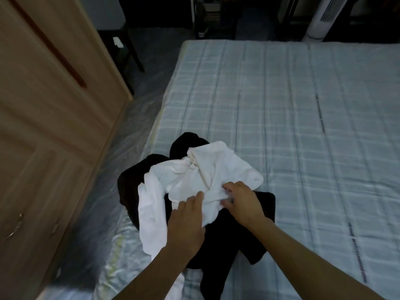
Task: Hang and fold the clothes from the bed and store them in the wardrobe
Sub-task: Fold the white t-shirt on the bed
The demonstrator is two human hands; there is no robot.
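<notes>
A crumpled white garment (194, 176) lies on top of a pile of black clothes (227, 234) at the near left corner of the bed (303, 126). My right hand (242, 202) pinches a fold of the white garment near its lower edge. My left hand (186, 226) rests flat on the white fabric just left of it, fingers together and stretched forward. The wooden wardrobe (43, 126) stands to the left with its doors closed.
The bed has a pale blue checked sheet. A narrow floor strip covered in shiny plastic (121, 148) runs between bed and wardrobe. A white tower fan (322, 18) and dark furniture (212, 16) stand beyond the far end of the bed.
</notes>
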